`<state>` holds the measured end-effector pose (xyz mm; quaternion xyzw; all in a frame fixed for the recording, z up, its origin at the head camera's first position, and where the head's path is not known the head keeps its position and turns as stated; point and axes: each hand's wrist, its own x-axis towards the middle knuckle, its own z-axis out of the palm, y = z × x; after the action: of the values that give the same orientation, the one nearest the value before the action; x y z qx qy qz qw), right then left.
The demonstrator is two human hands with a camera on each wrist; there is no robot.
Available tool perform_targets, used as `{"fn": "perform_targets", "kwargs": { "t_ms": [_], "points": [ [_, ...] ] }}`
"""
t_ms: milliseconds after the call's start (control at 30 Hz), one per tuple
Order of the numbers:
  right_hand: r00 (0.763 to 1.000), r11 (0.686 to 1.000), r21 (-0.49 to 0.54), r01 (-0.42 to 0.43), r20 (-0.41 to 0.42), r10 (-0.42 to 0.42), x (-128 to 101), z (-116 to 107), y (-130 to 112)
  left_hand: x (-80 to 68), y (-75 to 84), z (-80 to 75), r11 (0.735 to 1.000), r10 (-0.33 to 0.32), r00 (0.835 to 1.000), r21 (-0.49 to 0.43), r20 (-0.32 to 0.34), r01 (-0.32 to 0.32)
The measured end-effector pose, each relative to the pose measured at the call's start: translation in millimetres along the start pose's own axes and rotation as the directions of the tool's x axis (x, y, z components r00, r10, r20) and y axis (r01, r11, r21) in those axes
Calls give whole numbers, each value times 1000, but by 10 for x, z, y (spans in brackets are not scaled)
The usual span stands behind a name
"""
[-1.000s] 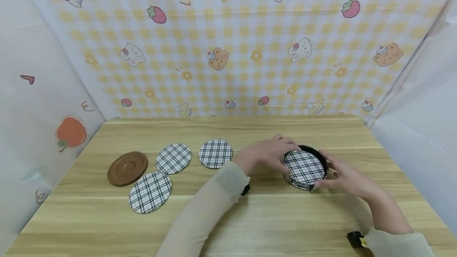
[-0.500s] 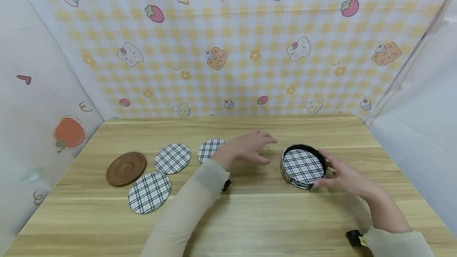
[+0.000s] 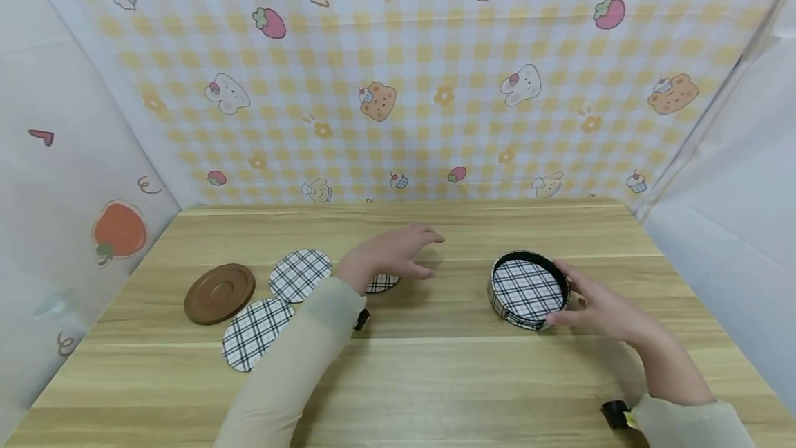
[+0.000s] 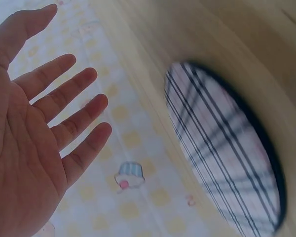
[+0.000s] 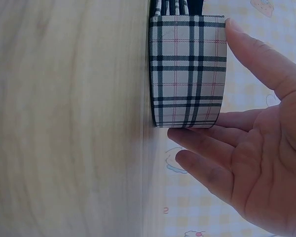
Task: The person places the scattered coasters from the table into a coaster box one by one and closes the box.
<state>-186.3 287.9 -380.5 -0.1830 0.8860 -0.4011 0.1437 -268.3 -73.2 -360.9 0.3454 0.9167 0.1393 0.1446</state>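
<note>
In the head view my left hand (image 3: 388, 254) hovers palm down with spread, relaxed fingers, holding nothing. Beneath it lies a round plaid coaster (image 3: 382, 285), mostly hidden by the hand; the left wrist view shows this coaster (image 4: 222, 153) apart from the fingers. To the right stands a round plaid coaster holder (image 3: 495, 299) with a black inside and a notch in its front wall. A plaid coaster (image 3: 527, 289) lies on top inside, and edges of several stacked coasters (image 5: 172, 8) show at the notch. My right hand (image 3: 600, 310) holds the holder's right side between thumb and fingers.
Two more plaid coasters, a far one (image 3: 300, 275) and a near one (image 3: 251, 337), lie flat at left on the wooden table (image 3: 448, 393). Beside them is a round brown wooden disc (image 3: 214, 303). A yellow checked cloth (image 3: 423, 137) rises behind the table.
My left hand has left the coaster holder and moved leftward, now covering most of the coaster nearest it. The right hand has stayed at the holder.
</note>
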Motion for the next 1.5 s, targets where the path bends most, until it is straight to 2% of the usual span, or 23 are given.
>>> {"fn": "perform_targets", "kwargs": {
  "t_ms": [467, 667, 867, 1100, 1500],
  "points": [
    [1000, 1000, 4, 0, 0, -1, 2, 1, -6, -346, -295, -46, 995, -98, 995, -20, -18, 97],
    [1000, 1000, 7, 7, 1, -7, 10, 0, -5, -434, -403, -4, 990, -139, 990, 19, 1, 139],
    [1000, 1000, 11, 10, 2, -10, 8, -1, -14, -534, -504, 45, 984, -179, 984, -1, -5, 179],
    [1000, 1000, 13, 1, 8, -1, -3, 3, -7, -606, -585, 74, 982, -186, 982, 6, 5, 186],
    [1000, 1000, -1, -11, 4, 11, -3, 6, -14, -651, -598, 70, 971, -240, 970, -5, 32, 241]
  ]
}}
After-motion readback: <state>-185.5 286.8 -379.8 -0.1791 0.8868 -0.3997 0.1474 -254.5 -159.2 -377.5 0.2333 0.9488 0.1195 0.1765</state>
